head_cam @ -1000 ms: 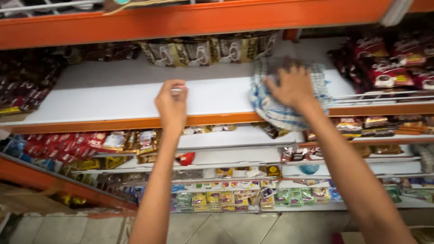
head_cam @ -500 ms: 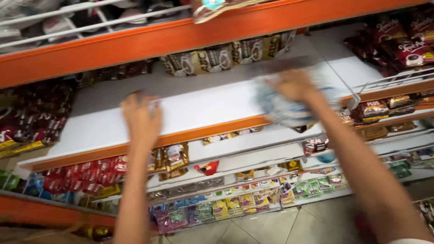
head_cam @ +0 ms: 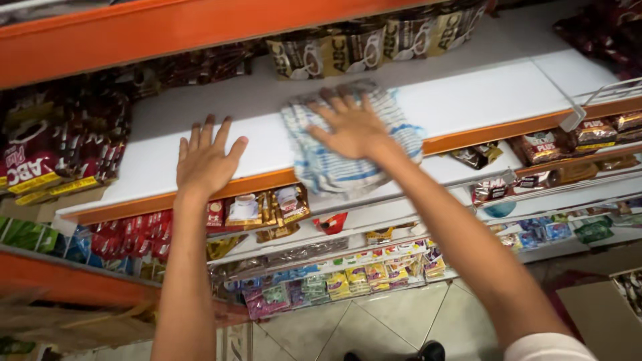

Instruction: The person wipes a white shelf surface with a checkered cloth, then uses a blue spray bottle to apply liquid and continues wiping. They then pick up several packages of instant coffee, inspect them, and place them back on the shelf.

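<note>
**Hands on the white shelf**

I see my right hand [head_cam: 351, 127] pressing flat, fingers spread wide, on a white cloth with blue stripes [head_cam: 348, 144], which lies at the front edge of the white metal shelf with orange trim [head_cam: 468, 100]. My left hand [head_cam: 204, 160] rests open on the bare shelf, apart from the cloth.

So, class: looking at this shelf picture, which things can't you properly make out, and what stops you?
- Cloth, head view: its middle is hidden under the right hand.
- Shelf: bare patch under the left hand is covered.
- Dark packets, top right: cut off by the frame edge.
- Lower-shelf sachets: too small to identify.
</note>
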